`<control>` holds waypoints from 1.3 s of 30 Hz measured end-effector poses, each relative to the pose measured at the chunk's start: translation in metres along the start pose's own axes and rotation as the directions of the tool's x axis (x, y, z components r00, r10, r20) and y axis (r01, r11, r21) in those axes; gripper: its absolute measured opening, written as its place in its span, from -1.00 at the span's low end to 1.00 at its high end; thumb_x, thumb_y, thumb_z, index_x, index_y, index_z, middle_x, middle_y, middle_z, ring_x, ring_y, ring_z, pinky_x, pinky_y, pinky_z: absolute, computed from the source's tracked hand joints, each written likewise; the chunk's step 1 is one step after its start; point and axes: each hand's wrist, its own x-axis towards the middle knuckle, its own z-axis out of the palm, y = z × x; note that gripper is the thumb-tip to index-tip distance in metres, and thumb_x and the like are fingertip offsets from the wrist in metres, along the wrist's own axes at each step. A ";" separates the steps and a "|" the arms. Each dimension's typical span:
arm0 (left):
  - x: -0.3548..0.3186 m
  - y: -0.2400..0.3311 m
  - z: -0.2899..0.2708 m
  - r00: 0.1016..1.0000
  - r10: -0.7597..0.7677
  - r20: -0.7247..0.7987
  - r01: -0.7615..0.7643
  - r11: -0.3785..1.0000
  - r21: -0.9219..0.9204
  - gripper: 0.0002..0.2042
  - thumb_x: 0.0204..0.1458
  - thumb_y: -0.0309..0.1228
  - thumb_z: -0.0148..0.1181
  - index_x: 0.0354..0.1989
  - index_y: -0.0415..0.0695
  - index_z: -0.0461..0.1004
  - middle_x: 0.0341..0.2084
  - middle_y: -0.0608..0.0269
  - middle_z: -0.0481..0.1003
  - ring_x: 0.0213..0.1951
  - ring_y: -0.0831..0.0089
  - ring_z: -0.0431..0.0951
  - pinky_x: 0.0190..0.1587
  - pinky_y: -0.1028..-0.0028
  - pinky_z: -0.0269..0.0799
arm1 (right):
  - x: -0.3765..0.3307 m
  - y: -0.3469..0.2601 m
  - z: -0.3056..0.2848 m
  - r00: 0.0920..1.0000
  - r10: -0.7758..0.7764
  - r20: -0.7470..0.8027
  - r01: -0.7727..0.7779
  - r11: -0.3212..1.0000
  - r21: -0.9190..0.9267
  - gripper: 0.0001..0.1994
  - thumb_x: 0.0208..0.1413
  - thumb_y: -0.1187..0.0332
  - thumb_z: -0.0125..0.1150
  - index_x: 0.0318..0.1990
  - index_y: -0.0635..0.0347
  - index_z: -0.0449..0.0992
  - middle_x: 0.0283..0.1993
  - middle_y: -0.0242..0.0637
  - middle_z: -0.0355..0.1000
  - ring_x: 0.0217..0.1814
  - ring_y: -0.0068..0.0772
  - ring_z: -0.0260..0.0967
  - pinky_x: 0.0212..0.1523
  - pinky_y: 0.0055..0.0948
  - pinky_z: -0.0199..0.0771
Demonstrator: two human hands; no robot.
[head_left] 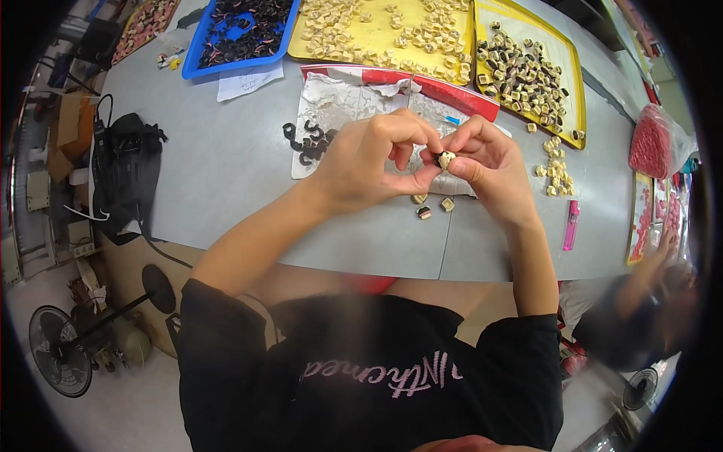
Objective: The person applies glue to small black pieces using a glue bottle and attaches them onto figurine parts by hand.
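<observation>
Nearest the head camera is the person's black T-shirt (361, 339), pink lettering across its chest, on the near side of the white board (345, 96) that lies on a grey table (211, 143). Both forearms reach toward the board, and the hands meet above its near part. There the left hand (369, 154) curves its forefinger and thumb into a ring, tips closed on a small cream-and-black piece (444, 160). Opposite it, the right hand (491, 162) pinches the same piece between thumb and forefinger, so that the fingertips hide part of it. Dark curled strips (309, 143) lie on the board's left part, and a red band (471, 99) runs along its far edge. Just off its near edge sit a few loose blocks (424, 212). Beyond the board stand a blue tray (194, 69) of dark strips to its far left, a yellow tray (361, 34) of cream blocks behind it, and another yellow-rimmed tray (568, 60) of cream-and-dark pieces to its far right. Right of the board are scattered cream blocks (556, 169) and, nearer, a pink lighter (571, 225).
</observation>
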 end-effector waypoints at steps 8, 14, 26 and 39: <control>0.004 0.011 -0.002 0.994 0.079 0.074 -0.079 0.997 0.000 -0.42 -0.29 -0.67 0.43 -0.13 -0.11 0.17 -0.34 0.00 0.54 -0.56 0.58 0.44 -0.60 0.63 0.39 | -0.001 0.010 -0.005 0.992 -0.064 0.105 0.048 0.988 0.146 -0.56 -0.03 0.58 0.30 -0.19 0.08 0.08 -0.28 -0.08 0.47 -0.13 -0.23 0.49 -0.07 -0.33 0.52; 0.002 0.013 -0.001 0.993 0.093 0.070 -0.086 0.991 -0.101 -0.37 -0.31 -0.68 0.44 -0.06 -0.12 0.18 -0.32 -0.03 0.52 -0.51 0.49 0.47 -0.61 0.61 0.39 | -0.001 0.007 -0.006 0.983 -0.044 0.179 0.011 0.983 0.184 -0.54 -0.06 0.58 0.32 -0.18 0.07 0.09 -0.31 -0.11 0.47 -0.14 -0.23 0.48 -0.13 -0.35 0.50; 0.000 0.018 -0.008 0.982 0.016 0.190 0.031 0.971 -0.239 -0.48 -0.35 -0.69 0.47 -0.29 -0.17 0.21 -0.31 -0.11 0.51 -0.52 0.39 0.50 -0.60 0.52 0.41 | -0.005 0.007 0.001 0.980 0.043 0.192 -0.082 0.977 0.199 -0.46 -0.15 0.63 0.40 -0.16 0.09 0.11 -0.33 -0.14 0.46 -0.17 -0.33 0.43 -0.05 -0.41 0.40; 0.010 0.005 -0.009 0.989 0.115 0.098 -0.122 0.990 0.071 -0.38 -0.44 -0.50 0.55 -0.10 -0.16 0.37 -0.24 0.11 0.46 -0.22 0.35 0.47 -0.23 0.47 0.43 | -0.009 -0.019 -0.013 0.954 -0.256 0.156 0.299 0.835 -0.462 -0.64 -0.13 0.64 0.35 -0.22 0.23 0.29 -0.33 -0.26 0.44 -0.22 -0.48 0.39 -0.07 -0.48 0.36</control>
